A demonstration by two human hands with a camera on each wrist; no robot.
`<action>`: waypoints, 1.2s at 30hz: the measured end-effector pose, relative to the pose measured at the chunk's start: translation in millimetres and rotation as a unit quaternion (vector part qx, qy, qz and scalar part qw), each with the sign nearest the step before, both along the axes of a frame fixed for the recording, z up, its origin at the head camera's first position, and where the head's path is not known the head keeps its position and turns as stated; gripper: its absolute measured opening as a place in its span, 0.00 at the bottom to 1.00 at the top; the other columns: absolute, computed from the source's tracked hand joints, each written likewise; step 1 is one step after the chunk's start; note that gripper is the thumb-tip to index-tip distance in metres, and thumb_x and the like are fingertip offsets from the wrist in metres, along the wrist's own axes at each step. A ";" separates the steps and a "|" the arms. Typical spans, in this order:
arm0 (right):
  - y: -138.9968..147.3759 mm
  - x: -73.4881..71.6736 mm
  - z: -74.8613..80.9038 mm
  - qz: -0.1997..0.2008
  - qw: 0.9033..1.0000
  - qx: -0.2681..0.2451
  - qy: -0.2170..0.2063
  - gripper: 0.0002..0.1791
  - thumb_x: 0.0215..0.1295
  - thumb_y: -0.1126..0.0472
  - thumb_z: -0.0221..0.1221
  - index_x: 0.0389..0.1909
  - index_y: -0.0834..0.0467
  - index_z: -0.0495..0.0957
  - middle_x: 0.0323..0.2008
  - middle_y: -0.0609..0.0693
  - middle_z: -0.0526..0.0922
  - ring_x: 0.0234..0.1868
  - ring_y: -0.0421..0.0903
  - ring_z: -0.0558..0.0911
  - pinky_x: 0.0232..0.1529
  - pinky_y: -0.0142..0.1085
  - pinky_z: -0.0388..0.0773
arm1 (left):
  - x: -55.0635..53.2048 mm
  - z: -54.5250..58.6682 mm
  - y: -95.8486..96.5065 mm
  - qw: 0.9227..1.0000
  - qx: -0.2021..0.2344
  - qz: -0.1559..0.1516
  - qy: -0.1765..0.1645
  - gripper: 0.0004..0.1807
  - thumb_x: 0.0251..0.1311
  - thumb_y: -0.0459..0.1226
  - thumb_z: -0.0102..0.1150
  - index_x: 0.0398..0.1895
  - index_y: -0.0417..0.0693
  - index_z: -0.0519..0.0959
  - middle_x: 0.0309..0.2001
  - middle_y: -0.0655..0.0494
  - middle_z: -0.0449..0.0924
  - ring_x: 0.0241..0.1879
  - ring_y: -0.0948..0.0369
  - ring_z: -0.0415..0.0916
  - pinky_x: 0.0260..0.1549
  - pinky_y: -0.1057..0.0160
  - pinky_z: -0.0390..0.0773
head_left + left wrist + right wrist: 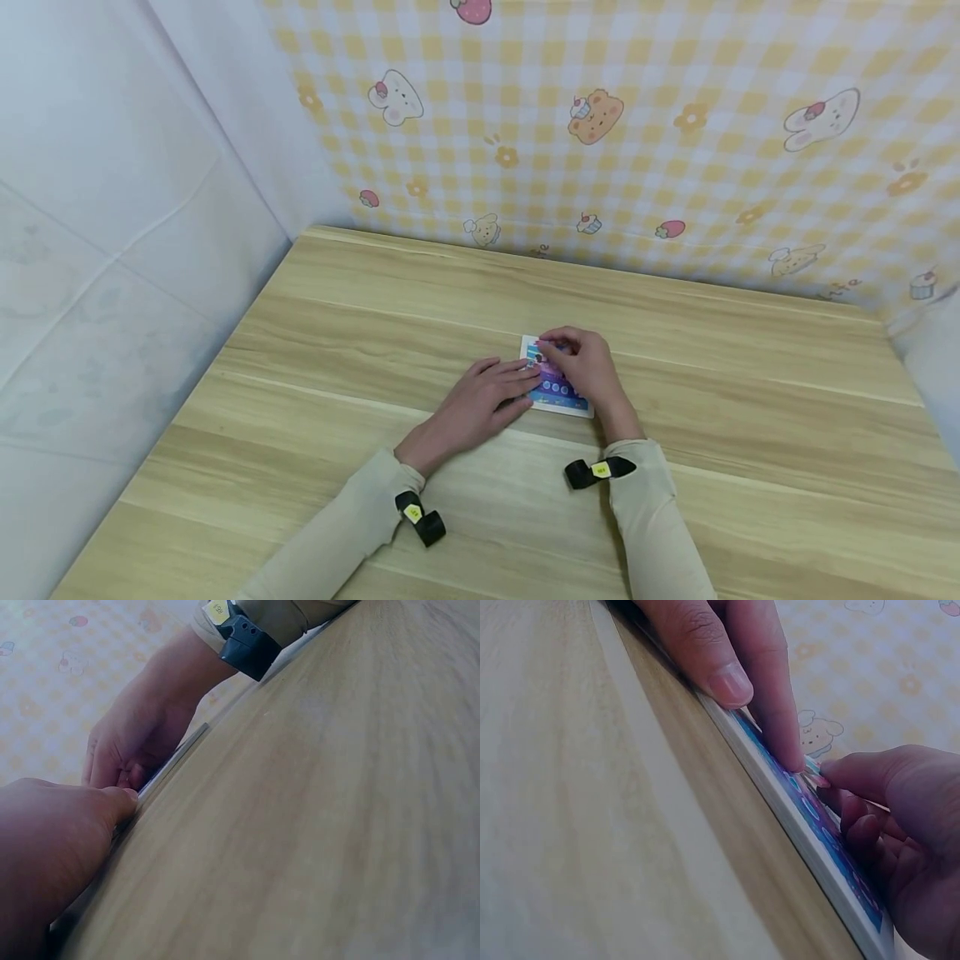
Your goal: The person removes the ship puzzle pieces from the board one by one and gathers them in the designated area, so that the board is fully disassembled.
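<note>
A flat rectangular board (553, 400) with a white border and a blue and purple picture lies on the table, partly covered by both hands. My left hand (480, 402) comes in from the left, its straight fingers resting on the board's left part. The right hand (592, 371) reaches over the board from the right, and its other fingers are bent under. In the right wrist view, its thumb and forefinger pinch a small thin coloured piece (814, 771) right beside a left fingertip. Most of that piece is hidden by the fingers; it looks like a puzzle piece.
The wooden tabletop (360, 333) spreads around the board. Behind it hangs a yellow checked cloth (540, 125) with cartoon prints, and a white cloth (112, 208) hangs at the left. Each sleeve bears a black wrist strap (600, 471).
</note>
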State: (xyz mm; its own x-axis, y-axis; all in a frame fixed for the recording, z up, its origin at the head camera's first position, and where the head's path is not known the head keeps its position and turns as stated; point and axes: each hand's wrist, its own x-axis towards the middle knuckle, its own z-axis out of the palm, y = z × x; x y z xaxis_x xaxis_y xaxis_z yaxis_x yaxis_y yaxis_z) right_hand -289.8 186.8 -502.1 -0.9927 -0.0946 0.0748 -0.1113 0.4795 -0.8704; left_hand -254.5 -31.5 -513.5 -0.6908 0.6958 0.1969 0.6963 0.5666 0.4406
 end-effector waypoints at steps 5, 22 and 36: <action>2.9 1.9 0.8 -0.008 1.000 -0.025 -0.010 0.13 0.71 0.56 0.67 0.48 0.61 0.88 0.36 0.53 0.87 0.32 0.44 0.78 0.32 0.29 0.74 | 2.1 1.0 0.5 1.000 0.003 -0.002 -0.001 0.24 0.80 0.47 0.49 0.74 0.53 0.73 0.74 0.62 0.69 0.77 0.60 0.60 0.78 0.47 0.53; 55.6 22.8 7.8 -0.064 0.997 -0.014 -0.029 0.17 0.72 0.51 0.66 0.50 0.59 0.88 0.44 0.54 0.88 0.40 0.47 0.79 0.35 0.28 0.78 | 3.0 -2.1 4.9 1.000 -0.007 -0.010 -0.010 0.25 0.81 0.49 0.48 0.74 0.54 0.72 0.74 0.64 0.68 0.77 0.61 0.60 0.78 0.50 0.54; 112.9 49.5 11.7 -0.075 0.996 0.047 -0.033 0.19 0.72 0.50 0.66 0.50 0.61 0.88 0.44 0.53 0.89 0.37 0.38 0.78 0.34 0.26 0.77 | 3.9 1.3 -2.2 1.000 -0.003 0.002 -0.015 0.25 0.81 0.49 0.47 0.75 0.55 0.71 0.75 0.65 0.67 0.77 0.62 0.58 0.79 0.51 0.52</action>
State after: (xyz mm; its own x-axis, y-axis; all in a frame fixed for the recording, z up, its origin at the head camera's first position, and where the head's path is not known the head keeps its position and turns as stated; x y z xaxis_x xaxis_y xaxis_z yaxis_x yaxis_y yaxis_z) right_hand -240.3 299.8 -490.4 -0.9987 0.0506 0.0065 0.0233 0.5660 -0.8241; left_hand -250.6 -33.8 -512.2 -0.6986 0.6944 0.1722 0.6808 0.5713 0.4584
